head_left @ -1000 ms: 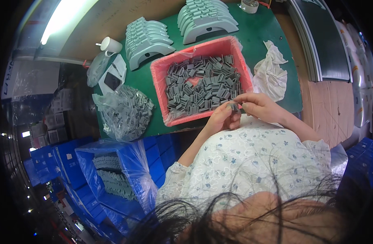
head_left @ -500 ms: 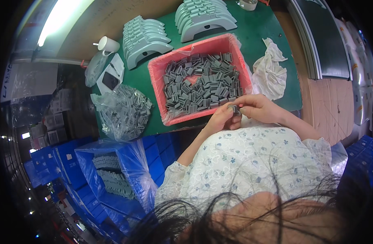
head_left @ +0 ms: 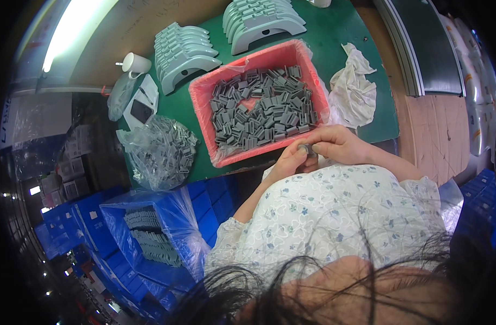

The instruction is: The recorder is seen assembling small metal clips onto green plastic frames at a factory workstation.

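Observation:
Both my hands meet at the near edge of a red bin (head_left: 203, 114) lined with clear plastic and filled with several small grey plastic parts (head_left: 261, 111). My left hand (head_left: 290, 161) and my right hand (head_left: 335, 144) pinch one small grey part (head_left: 307, 149) between their fingertips, just in front of the bin's near wall. The bin stands on a green table (head_left: 361, 116).
Two rows of pale green arched mouldings (head_left: 183, 51) stand behind the bin. A clear bag of grey parts (head_left: 160, 151) lies at its left, a crumpled white cloth (head_left: 353, 86) at its right. A white cup (head_left: 135, 63) stands further left. A plastic-lined blue crate (head_left: 150, 238) sits below the table.
Both hands stay together at the bin's near edge on the small grey part. The view has shifted slightly; nothing else moved.

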A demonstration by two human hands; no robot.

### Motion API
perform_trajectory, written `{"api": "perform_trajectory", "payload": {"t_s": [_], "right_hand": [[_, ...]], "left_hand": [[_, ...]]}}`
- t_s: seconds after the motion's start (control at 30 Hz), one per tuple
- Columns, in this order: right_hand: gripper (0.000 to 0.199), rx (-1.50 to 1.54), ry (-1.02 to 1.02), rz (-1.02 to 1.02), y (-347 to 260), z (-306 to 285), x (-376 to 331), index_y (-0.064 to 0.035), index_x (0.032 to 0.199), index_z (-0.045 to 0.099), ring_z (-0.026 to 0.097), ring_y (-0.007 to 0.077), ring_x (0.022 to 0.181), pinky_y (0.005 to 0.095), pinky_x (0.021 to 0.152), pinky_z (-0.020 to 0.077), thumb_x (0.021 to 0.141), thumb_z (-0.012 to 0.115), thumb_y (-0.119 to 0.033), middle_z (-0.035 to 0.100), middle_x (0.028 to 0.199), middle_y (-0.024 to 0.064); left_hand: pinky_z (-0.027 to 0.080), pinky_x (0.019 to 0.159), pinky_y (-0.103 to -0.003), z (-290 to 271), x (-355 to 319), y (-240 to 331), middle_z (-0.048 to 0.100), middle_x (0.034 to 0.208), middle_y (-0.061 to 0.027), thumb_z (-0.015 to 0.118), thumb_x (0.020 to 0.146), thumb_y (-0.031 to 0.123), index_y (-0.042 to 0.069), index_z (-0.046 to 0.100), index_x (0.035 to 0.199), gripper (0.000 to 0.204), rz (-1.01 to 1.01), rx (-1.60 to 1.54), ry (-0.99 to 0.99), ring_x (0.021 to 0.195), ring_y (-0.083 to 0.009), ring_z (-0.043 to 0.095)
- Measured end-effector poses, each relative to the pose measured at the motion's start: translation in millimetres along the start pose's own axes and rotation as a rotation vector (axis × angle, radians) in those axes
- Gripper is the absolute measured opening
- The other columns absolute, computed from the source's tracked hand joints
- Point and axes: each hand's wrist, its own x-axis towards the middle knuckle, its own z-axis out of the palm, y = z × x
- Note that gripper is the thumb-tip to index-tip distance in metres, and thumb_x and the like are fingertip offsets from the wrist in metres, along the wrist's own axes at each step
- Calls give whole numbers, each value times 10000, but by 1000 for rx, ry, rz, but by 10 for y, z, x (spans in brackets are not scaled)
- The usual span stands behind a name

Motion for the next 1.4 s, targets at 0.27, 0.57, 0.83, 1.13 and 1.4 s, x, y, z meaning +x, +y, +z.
{"api": "perform_trajectory", "payload": {"t_s": [0.27,0.57,0.83,1.13,1.4], "right_hand": [[219,-379,-56,-258,-109,-105,15,-38,993,592,610,213,713,281,636,459,795,521,-99,622,808,123],[207,-528,-31,-357,-113,-153,-20,-52,973,599,593,210,639,290,575,453,781,533,-91,612,773,124],[283,-128,78,69,-88,-313,-78,-26,1108,475,491,80,685,240,618,423,844,467,-126,523,802,48],[307,-227,-94,-68,-195,-188,-89,-16,1096,515,553,180,864,289,756,427,797,488,-80,574,977,115],[266,-237,-118,35,-174,-184,-52,1,1060,533,572,174,839,277,743,437,810,490,-81,595,935,115]], "left_hand": [[288,525,-185,-25,-48,-23,376,709,16,511,845,293,77,410,1113,359,-21,3,-63,605,-65,333],[319,547,-201,13,-47,-3,392,723,-6,570,809,326,37,426,1080,421,-59,-24,-30,628,-79,343],[324,579,-224,45,38,-8,448,762,-59,549,817,310,59,443,886,281,-70,82,-82,654,-120,412],[405,728,-213,-33,30,7,499,956,-16,568,801,338,46,400,1175,504,-105,-23,-24,819,-85,490],[343,587,-185,-102,51,-31,451,805,28,573,794,347,47,428,1104,455,-134,22,-81,672,-46,397]]}}
